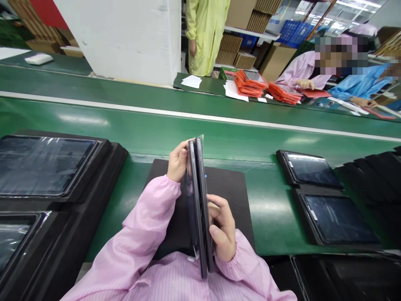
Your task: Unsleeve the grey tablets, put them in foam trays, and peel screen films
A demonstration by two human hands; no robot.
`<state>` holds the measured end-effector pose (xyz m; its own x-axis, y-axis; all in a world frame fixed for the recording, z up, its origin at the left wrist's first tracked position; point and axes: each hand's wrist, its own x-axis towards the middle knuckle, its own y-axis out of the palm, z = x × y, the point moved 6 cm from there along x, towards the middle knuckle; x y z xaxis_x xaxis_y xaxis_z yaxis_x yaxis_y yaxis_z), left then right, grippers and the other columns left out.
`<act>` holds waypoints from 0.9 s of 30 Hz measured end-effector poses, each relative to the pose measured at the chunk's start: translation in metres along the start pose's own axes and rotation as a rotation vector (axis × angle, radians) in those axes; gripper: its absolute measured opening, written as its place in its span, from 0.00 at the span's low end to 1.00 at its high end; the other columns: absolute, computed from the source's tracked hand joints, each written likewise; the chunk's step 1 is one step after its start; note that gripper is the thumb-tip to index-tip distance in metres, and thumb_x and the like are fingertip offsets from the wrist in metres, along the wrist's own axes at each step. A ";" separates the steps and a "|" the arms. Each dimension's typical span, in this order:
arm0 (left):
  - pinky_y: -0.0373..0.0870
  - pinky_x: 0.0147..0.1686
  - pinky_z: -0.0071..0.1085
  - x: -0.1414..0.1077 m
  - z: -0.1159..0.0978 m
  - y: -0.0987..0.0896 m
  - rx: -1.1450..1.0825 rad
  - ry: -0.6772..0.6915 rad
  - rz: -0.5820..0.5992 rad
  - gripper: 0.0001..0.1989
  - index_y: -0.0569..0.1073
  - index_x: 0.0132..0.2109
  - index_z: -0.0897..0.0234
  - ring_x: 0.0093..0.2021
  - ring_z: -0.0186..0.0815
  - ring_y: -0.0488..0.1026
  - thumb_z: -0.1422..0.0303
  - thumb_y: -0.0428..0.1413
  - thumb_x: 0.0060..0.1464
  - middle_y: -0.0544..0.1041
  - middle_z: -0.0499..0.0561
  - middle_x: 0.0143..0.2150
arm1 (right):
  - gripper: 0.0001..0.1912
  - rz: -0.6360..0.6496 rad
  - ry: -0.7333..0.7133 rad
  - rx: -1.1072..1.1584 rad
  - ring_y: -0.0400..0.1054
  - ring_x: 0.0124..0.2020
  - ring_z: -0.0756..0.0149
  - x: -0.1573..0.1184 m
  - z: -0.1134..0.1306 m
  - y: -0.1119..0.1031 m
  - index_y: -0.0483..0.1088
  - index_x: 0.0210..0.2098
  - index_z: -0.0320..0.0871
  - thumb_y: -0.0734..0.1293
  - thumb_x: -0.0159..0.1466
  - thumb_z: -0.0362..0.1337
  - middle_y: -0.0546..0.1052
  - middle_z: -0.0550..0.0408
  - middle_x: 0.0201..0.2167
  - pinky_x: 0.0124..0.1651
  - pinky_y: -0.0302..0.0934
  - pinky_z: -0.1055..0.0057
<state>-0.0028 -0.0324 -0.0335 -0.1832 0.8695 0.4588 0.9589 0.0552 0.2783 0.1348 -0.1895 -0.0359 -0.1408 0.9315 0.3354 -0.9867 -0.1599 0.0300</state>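
Two thin dark tablets (198,205) stand on edge, side by side and nearly touching, above a black foam sheet (232,188). Clear film sticks out at their far top end. My left hand (178,161) grips the far end of the left tablet, its thumb up and its other fingers partly hidden behind the edge. Against the outer face of the right tablet rests my right hand (222,228), fingers bent and holding it from the side.
Tablets in black foam trays lie at the left (44,167) and right (338,217). Black foam pieces (376,179) are stacked far right. Beyond the green bench (140,104) are orange sleeves (250,85), co-workers at the right and a person in yellow.
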 end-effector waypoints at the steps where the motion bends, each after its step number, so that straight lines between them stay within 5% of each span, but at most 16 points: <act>1: 0.69 0.55 0.42 0.000 -0.002 0.000 0.010 0.025 0.008 0.28 0.80 0.42 0.59 0.52 0.46 0.76 0.41 0.50 0.56 0.81 0.57 0.48 | 0.24 0.000 -0.008 0.002 0.53 0.21 0.68 0.000 0.000 0.000 0.62 0.59 0.49 0.61 0.66 0.49 0.58 0.64 0.20 0.25 0.50 0.71; 10: 0.69 0.52 0.38 -0.002 -0.011 0.003 0.047 0.167 0.063 0.26 0.80 0.46 0.59 0.50 0.43 0.76 0.45 0.47 0.61 0.81 0.55 0.47 | 0.24 -0.040 -0.017 -0.028 0.53 0.20 0.68 -0.002 0.002 0.000 0.61 0.57 0.47 0.60 0.66 0.50 0.57 0.65 0.19 0.26 0.51 0.70; 27: 0.70 0.48 0.40 -0.005 -0.021 0.007 0.026 0.207 0.125 0.27 0.79 0.49 0.56 0.46 0.43 0.75 0.44 0.46 0.61 0.79 0.55 0.44 | 0.23 -0.052 -0.057 -0.010 0.52 0.20 0.68 -0.003 0.008 0.004 0.61 0.56 0.50 0.62 0.66 0.51 0.59 0.65 0.19 0.30 0.53 0.67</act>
<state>0.0008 -0.0468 -0.0161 -0.1009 0.7511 0.6524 0.9816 -0.0318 0.1884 0.1323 -0.1953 -0.0290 -0.0851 0.9182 0.3869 -0.9933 -0.1084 0.0390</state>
